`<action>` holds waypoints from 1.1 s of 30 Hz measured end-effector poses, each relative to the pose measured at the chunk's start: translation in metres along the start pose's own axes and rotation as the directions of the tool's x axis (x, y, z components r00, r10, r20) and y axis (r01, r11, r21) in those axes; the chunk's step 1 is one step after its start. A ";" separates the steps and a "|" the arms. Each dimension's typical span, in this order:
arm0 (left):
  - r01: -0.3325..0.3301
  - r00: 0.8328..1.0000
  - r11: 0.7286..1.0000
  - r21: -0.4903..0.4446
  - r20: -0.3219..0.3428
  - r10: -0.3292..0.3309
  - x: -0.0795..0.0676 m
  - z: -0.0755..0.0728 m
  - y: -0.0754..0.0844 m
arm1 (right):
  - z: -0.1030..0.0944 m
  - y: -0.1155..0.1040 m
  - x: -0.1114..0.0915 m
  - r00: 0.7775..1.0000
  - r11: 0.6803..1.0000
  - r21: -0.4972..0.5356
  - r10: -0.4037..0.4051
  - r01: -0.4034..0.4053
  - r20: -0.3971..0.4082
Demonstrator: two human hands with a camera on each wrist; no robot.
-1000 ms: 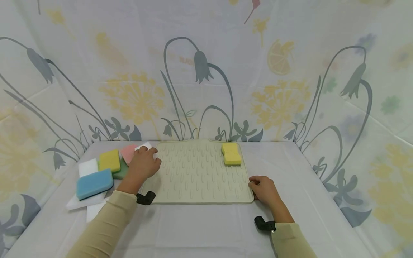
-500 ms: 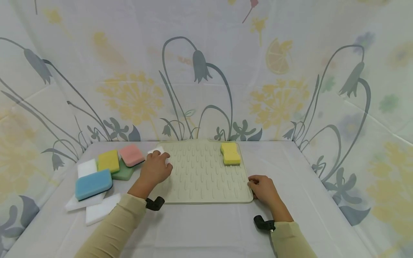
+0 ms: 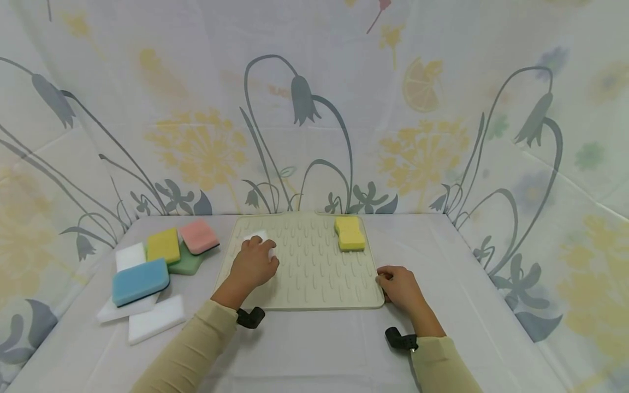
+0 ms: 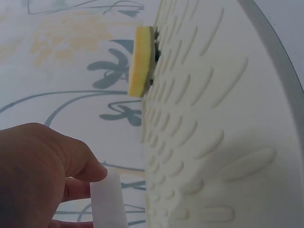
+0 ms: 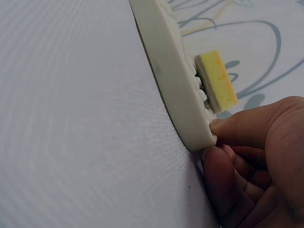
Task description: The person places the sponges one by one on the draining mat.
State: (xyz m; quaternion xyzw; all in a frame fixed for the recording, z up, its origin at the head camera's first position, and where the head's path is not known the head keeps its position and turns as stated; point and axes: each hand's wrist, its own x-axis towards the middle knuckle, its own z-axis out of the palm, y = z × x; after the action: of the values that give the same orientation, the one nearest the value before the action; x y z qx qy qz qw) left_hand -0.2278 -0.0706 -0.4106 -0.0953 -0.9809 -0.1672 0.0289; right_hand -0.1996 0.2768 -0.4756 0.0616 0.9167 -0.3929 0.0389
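Over there the left hand (image 3: pixel 253 265) pinches a plain white, flat-faced block (image 4: pixel 108 204) above the left part of a cream mat (image 3: pixel 314 281), rimmed and studded with raised oblong bumps; the right hand (image 3: pixel 401 289) pinches the mat's right edge, a waisted yellow sponge (image 3: pixel 350 234) lying near its far right corner

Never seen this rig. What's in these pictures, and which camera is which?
No machine, just a bare left hand and right hand. The wide view is from a head-worn camera looking down; the close views, from the black wrist cameras. On the white cloth lies a ridged cream mat, with a notched yellow sponge toward its far right corner. The left hand holds a white sponge over the mat; the right pinches the mat's right edge. Left of the mat lie a blue sponge, pink sponge, green sponge, plain yellow sponge and other white sponges.
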 end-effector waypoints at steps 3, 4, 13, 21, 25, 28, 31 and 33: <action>-0.008 1.000 1.000 -0.002 -0.001 0.008 0.001 0.006 0.004 | 0.000 -0.001 0.000 1.000 1.000 0.000 0.001 -0.001 0.001; -0.012 1.000 1.000 0.001 -0.001 0.012 0.001 0.007 0.006 | 0.000 -0.001 0.000 1.000 1.000 0.002 0.003 -0.003 0.001; -0.072 0.997 0.997 -0.001 0.009 0.072 -0.003 0.019 0.018 | -0.001 -0.002 -0.002 1.000 1.000 0.005 0.002 -0.002 0.001; -0.123 0.992 0.992 0.007 0.039 0.123 -0.006 0.024 0.038 | -0.001 0.000 -0.001 1.000 1.000 -0.001 -0.006 0.006 -0.003; -0.132 0.989 0.991 0.005 0.062 0.131 -0.008 0.025 0.048 | -0.001 0.000 -0.001 1.000 1.000 0.000 -0.009 0.009 -0.005; -0.136 0.988 0.990 0.019 0.072 0.135 -0.008 0.029 0.054 | 0.000 0.000 0.000 1.000 1.000 -0.005 -0.012 0.012 -0.004; -0.149 0.986 0.988 0.037 0.077 0.146 -0.008 0.034 0.059 | 0.000 0.000 0.000 1.000 1.000 -0.006 -0.013 0.013 -0.005; -0.155 0.985 0.987 0.038 0.085 0.152 -0.007 0.037 0.063 | 0.000 0.000 0.000 1.000 1.000 -0.003 -0.013 0.013 -0.005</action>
State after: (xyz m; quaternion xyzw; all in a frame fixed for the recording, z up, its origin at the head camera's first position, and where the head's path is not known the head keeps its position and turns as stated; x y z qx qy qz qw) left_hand -0.2092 -0.0017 -0.4254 -0.1768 -0.9745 -0.1385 0.0037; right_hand -0.1998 0.2771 -0.4756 0.0565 0.9178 -0.3915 0.0343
